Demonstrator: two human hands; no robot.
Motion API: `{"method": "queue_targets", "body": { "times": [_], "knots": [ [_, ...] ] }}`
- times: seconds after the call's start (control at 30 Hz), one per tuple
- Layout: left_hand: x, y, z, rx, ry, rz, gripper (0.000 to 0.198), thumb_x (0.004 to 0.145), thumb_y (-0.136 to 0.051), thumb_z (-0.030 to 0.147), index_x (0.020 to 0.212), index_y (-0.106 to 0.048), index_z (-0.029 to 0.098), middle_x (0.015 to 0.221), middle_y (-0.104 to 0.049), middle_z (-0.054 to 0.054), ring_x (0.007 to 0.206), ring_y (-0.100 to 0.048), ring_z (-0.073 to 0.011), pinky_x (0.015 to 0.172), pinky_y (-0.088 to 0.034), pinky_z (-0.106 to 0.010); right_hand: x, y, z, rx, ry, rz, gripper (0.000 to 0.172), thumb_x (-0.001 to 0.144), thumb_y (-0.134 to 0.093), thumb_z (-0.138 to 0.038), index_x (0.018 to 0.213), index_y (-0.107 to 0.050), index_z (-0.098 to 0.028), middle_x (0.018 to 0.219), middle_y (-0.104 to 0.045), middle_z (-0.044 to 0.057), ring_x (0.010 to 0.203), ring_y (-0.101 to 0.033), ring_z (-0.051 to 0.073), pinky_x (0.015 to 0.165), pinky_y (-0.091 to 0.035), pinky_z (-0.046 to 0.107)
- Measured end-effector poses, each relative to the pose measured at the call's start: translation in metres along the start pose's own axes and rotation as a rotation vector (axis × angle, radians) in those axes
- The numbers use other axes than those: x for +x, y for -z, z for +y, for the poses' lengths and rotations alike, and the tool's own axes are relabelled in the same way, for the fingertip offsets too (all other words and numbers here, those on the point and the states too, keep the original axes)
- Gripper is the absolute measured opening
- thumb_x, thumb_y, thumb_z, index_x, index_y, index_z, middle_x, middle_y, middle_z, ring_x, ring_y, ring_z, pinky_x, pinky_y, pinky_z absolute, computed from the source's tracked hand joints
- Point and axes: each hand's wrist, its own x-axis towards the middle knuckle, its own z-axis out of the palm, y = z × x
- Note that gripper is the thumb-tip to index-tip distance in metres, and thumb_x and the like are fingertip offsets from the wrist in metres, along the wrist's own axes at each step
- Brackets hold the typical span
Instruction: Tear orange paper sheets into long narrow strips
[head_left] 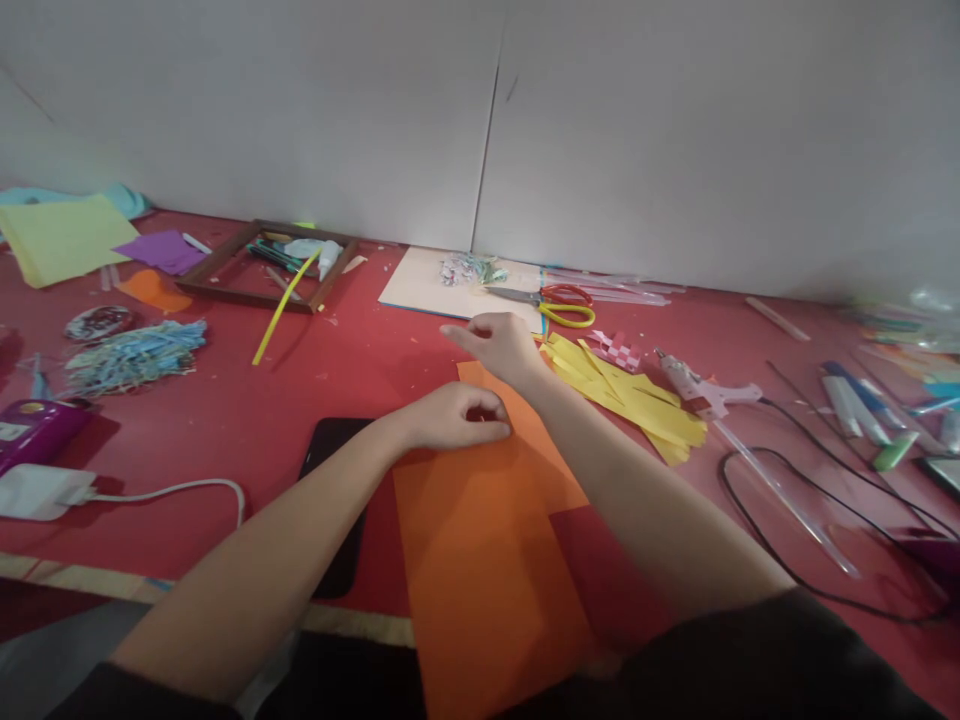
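Orange paper (480, 560) lies under my hands and reaches down over the table's front edge; a second orange piece (551, 470) lies angled beneath it at the right. My left hand (454, 415) is curled at the top edge of the nearer sheet, thumb and forefinger nearly meeting on the paper. Farther back, my right hand (499, 345) hovers over or touches the far end of the orange paper. One digit stretches left while the others bend, and I see nothing held there. A black phone (341, 560) lies partly under my left forearm.
Yellow paper strips (630, 395), a pink glue gun (705, 385) and its black cord lie right. Scissors (566, 305) rest on a pale board (420, 285) at the back. A wooden frame (255, 295), blue fringe (139, 355) and white charger (45, 490) are left.
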Motion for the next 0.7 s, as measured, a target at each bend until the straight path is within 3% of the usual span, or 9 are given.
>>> {"method": "queue_targets", "body": {
  "times": [0.1, 0.2, 0.27, 0.33, 0.43, 0.5, 0.57, 0.7],
  "knots": [
    [0.000, 0.004, -0.002, -0.108, 0.015, 0.205, 0.024, 0.083, -0.062, 0.040, 0.078, -0.065, 0.017, 0.073, -0.062, 0.001, 0.067, -0.054, -0.0125, 0.062, -0.041, -0.024, -0.035, 0.032, 0.006, 0.395, -0.139, -0.163, 0.055, 0.083, -0.056, -0.069, 0.082, -0.074, -0.016, 0.078, -0.073, 0.008, 0.064, -0.062, 0.014, 0.058, -0.048, 0.025],
    [0.001, 0.007, -0.003, -0.361, 0.036, 0.384, 0.028, 0.083, -0.064, 0.044, 0.082, -0.063, 0.017, 0.074, -0.061, 0.001, 0.066, -0.055, -0.0115, 0.063, -0.043, -0.023, -0.066, 0.074, 0.022, 0.388, -0.193, -0.336, 0.056, 0.075, -0.065, -0.071, 0.096, -0.078, -0.020, 0.090, -0.076, 0.010, 0.074, -0.069, 0.019, 0.063, -0.054, 0.028],
    [0.002, 0.008, -0.004, -0.488, 0.046, 0.507, 0.028, 0.083, -0.066, 0.045, 0.085, -0.062, 0.017, 0.077, -0.063, 0.001, 0.068, -0.058, -0.0117, 0.064, -0.045, -0.023, -0.080, 0.097, 0.038, 0.209, -0.198, -0.315, 0.052, 0.054, -0.087, -0.058, 0.094, -0.080, -0.025, 0.102, -0.077, 0.008, 0.090, -0.071, 0.026, 0.071, -0.057, 0.033],
    [0.003, 0.010, -0.007, -0.523, 0.036, 0.642, 0.027, 0.083, -0.066, 0.044, 0.085, -0.061, 0.018, 0.078, -0.063, 0.001, 0.070, -0.058, -0.0119, 0.065, -0.046, -0.023, -0.090, 0.112, 0.054, 0.088, -0.203, -0.206, 0.054, 0.042, -0.095, -0.045, 0.090, -0.080, -0.026, 0.104, -0.077, 0.008, 0.097, -0.070, 0.031, 0.077, -0.059, 0.037],
    [0.005, 0.012, -0.013, -0.458, 0.003, 0.797, 0.025, 0.084, -0.064, 0.042, 0.083, -0.059, 0.018, 0.077, -0.061, 0.001, 0.072, -0.058, -0.0121, 0.067, -0.046, -0.023, -0.099, 0.115, 0.073, 0.216, -0.256, -0.052, 0.045, 0.052, -0.091, -0.045, 0.089, -0.078, -0.022, 0.095, -0.078, 0.009, 0.090, -0.072, 0.030, 0.078, -0.060, 0.042],
    [0.005, 0.013, -0.015, -0.426, 0.008, 0.816, 0.026, 0.086, -0.063, 0.044, 0.086, -0.058, 0.018, 0.077, -0.061, 0.001, 0.071, -0.059, -0.0124, 0.067, -0.047, -0.023, -0.102, 0.108, 0.081, 0.439, -0.279, 0.029, 0.043, 0.060, -0.087, -0.046, 0.092, -0.076, -0.020, 0.090, -0.078, 0.008, 0.086, -0.074, 0.028, 0.079, -0.061, 0.043],
    [0.004, 0.013, -0.015, -0.425, 0.043, 0.748, 0.030, 0.086, -0.062, 0.049, 0.092, -0.058, 0.020, 0.080, -0.062, 0.000, 0.070, -0.061, -0.0133, 0.065, -0.048, -0.024, -0.102, 0.101, 0.084, 0.612, -0.279, 0.127, 0.041, 0.063, -0.086, -0.044, 0.095, -0.074, -0.020, 0.094, -0.078, 0.008, 0.086, -0.074, 0.027, 0.081, -0.061, 0.043],
    [0.000, 0.012, -0.011, -0.265, 0.079, 0.620, 0.035, 0.083, -0.068, 0.050, 0.096, -0.059, 0.019, 0.092, -0.069, -0.005, 0.082, -0.067, -0.0180, 0.071, -0.051, -0.028, -0.104, 0.091, 0.086, 0.714, -0.261, 0.206, 0.034, 0.066, -0.084, -0.039, 0.094, -0.073, -0.023, 0.101, -0.078, 0.007, 0.089, -0.074, 0.025, 0.083, -0.060, 0.042]
  ]
}}
